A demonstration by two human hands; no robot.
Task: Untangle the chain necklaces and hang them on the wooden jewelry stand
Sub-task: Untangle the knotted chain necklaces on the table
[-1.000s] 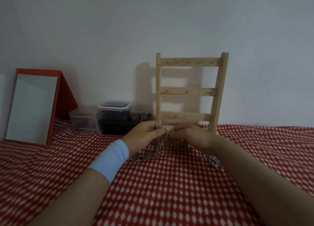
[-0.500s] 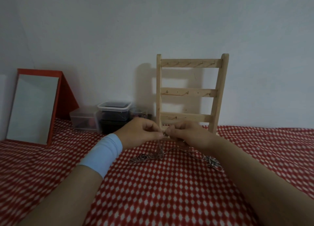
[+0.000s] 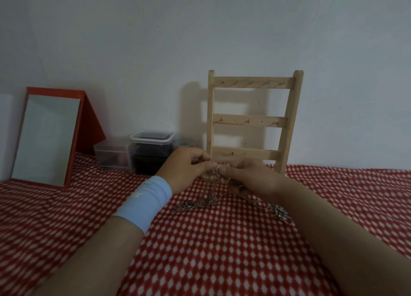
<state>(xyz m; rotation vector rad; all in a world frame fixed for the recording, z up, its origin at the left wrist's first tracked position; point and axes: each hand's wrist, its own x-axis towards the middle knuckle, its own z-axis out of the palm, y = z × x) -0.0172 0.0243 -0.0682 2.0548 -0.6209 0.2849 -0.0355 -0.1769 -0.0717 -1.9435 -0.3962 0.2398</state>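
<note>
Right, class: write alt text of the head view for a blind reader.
The left hand and right hand pinch tangled chain necklaces over a red patterned cloth, before a wooden jewelry stand. A red mirror and plastic boxes stand at left.

We held both hands together just in front of the foot of the wooden jewelry stand (image 3: pixel 249 122). Our left hand (image 3: pixel 189 169), wrist in a pale blue band (image 3: pixel 144 203), pinched the chain necklaces (image 3: pixel 209 200) with curled fingers. Our right hand (image 3: pixel 251 175) met it fingertip to fingertip, pinching too. Both forearms converged toward the stand.
</note>
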